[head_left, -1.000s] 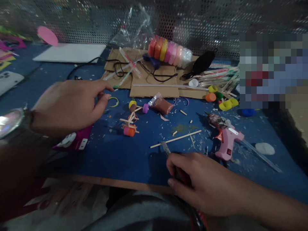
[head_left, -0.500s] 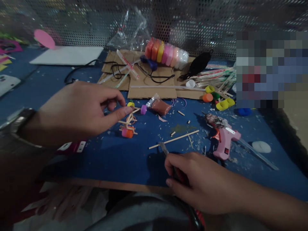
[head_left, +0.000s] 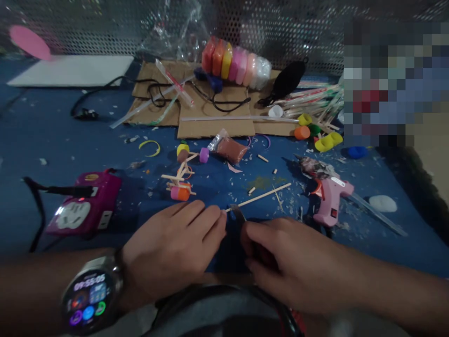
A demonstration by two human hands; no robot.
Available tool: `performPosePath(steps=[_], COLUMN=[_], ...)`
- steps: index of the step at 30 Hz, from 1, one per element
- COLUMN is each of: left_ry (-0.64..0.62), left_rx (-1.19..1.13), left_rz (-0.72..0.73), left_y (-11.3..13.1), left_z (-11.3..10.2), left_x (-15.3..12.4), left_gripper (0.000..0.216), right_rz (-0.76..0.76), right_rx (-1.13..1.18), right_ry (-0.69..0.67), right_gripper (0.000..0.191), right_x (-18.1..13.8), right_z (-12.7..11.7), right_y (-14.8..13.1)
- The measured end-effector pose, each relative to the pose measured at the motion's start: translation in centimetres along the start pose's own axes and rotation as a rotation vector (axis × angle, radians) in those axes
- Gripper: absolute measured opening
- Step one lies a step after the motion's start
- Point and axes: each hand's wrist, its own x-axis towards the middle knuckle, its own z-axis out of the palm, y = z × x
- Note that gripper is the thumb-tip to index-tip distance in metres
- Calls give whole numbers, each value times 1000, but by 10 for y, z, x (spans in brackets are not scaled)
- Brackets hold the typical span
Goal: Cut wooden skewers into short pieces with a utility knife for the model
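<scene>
My left hand [head_left: 178, 243], wearing a watch [head_left: 91, 294], is closed at the left end of a thin wooden stick [head_left: 264, 194] lying on the blue table. My right hand [head_left: 286, 262] grips a knife [head_left: 239, 215]; its blade lies across the stick just right of my left fingertips. The knife's handle is mostly hidden in my palm. Beyond my left hand stands a small construction of sticks [head_left: 182, 169] with a pink-and-orange piece [head_left: 181, 191], a yellow cap [head_left: 183, 150] and a purple cap [head_left: 204, 155] on it.
A pink glue gun [head_left: 328, 194] lies at right, a magenta power socket box [head_left: 87, 201] at left. Behind are a packet of brown clay [head_left: 230, 149], cardboard [head_left: 213, 126], coloured clay packs [head_left: 235, 63] and bundled straws [head_left: 314, 103]. Stick offcuts [head_left: 263, 158] and scraps are scattered about.
My left hand has moved from beside the stick construction down and right, and now holds the stick's left end. My right hand keeps the knife on the stick.
</scene>
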Motion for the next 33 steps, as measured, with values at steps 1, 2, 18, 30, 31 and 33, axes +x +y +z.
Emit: performPosePath(steps=[1,2,18,30,31,33], left_ry=[-25,-39,14,-10,-9,-7], left_rx=[3,4,-89,-126,-125,-131], left_rz=[1,1,13,-13,-13,-9], left_y=[-2,-4,-13,-11,-11,-11], left_z=[1,2,5,5,5,4], left_x=[-1,-2,4,6,6,6], left_gripper=[23,24,50,44,43,43], right_rz=[7,13,28,17,15,10], right_rx=[-9,-14,29,39,34,26], right_ry=[3,4,-16,-49,-48,-47], right_gripper=[13,13,14,20,20,19], right_x=[0,0,-3,-2,-2,-1], right_z=[0,1,-3,-4,-4,-4], right_y=[0,-1,-2,-2,-3,-3])
